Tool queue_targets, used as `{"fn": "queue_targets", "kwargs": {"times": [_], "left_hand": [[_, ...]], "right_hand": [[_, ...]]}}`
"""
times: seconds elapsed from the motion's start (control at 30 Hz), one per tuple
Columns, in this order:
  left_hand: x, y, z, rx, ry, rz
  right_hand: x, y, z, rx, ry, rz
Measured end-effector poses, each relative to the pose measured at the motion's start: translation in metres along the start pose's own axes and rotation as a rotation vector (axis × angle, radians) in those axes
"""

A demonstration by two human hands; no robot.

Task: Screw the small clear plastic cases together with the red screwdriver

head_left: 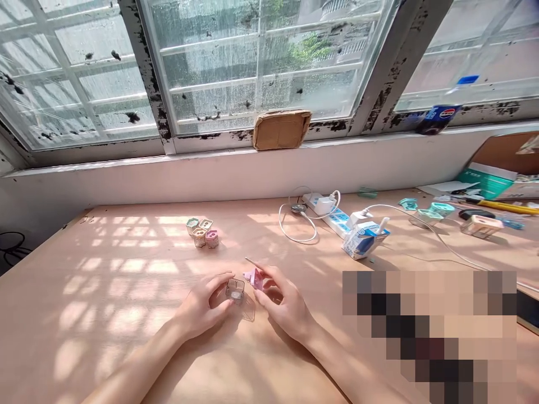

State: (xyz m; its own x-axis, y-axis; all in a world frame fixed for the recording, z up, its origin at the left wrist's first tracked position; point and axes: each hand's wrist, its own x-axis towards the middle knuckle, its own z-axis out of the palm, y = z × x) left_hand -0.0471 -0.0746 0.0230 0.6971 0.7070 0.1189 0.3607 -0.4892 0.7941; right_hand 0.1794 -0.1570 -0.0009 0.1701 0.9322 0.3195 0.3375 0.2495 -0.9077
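Note:
My left hand (201, 307) grips a small transparent plastic cube housing (234, 290) between thumb and fingers. My right hand (283, 298) holds a small pink plastic part (255, 279) with a thin metal strip (251, 262) sticking out toward the far left. The two pieces are close together but apart, over the plywood tabletop (126, 292). Farther up the table, a small group of pastel cube-shaped plastic pieces (202, 233) stands beyond my left hand.
A white power strip (332, 216) with a charger and white cable lies at the back, next to a crumpled drink carton (364, 240). Teal and cream plastic pieces (433, 212) sit at the right. A pixelated patch covers the lower right. Windows line the far edge.

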Motion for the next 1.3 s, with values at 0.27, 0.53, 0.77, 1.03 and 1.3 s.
{"fn": "queue_targets", "kwargs": {"times": [0.27,0.53,0.77,1.03,1.3], "left_hand": [[0.027,-0.021,-0.031,0.166,0.444,0.298],[0.143,0.001,-0.1,0.763,0.118,-0.243],[0.188,-0.005,-0.111,0.759,-0.028,-0.343],[0.192,-0.016,-0.121,0.64,-0.018,-0.283],[0.191,-0.013,-0.114,0.593,0.125,-0.209]], "right_hand": [[0.003,0.004,0.001,0.059,0.084,0.069],[0.003,0.001,0.0,0.073,0.104,0.089],[0.003,0.001,0.0,0.076,0.113,0.075],[0.003,0.005,0.0,0.071,0.108,0.08],[0.003,0.004,0.0,0.113,0.1,0.097]]}}
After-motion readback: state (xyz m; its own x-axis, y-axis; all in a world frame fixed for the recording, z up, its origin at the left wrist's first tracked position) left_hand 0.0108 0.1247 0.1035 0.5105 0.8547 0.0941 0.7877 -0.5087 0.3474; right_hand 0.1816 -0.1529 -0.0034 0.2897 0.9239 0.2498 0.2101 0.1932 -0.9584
